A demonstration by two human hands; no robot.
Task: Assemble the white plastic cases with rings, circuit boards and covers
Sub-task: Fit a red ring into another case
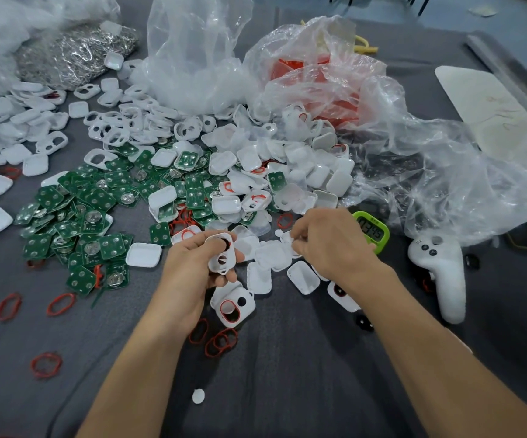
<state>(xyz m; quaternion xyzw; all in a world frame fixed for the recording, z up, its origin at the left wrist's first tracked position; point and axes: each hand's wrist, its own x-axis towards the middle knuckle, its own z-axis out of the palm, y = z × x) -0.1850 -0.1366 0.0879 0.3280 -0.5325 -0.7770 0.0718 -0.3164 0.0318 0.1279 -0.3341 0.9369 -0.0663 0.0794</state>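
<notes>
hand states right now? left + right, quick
Left hand: holds a white case, fingers curled round it.
Right hand: fingertips appear to pinch a small white piece.

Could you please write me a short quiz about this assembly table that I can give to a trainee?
1. True or false: the left hand holds a white case.
2. What sits just beside the right hand? A) a timer B) scissors C) a mug
3. Fill in: the circuit boards are ____ in colour.
Key: 1 true; 2 A; 3 green.
</notes>
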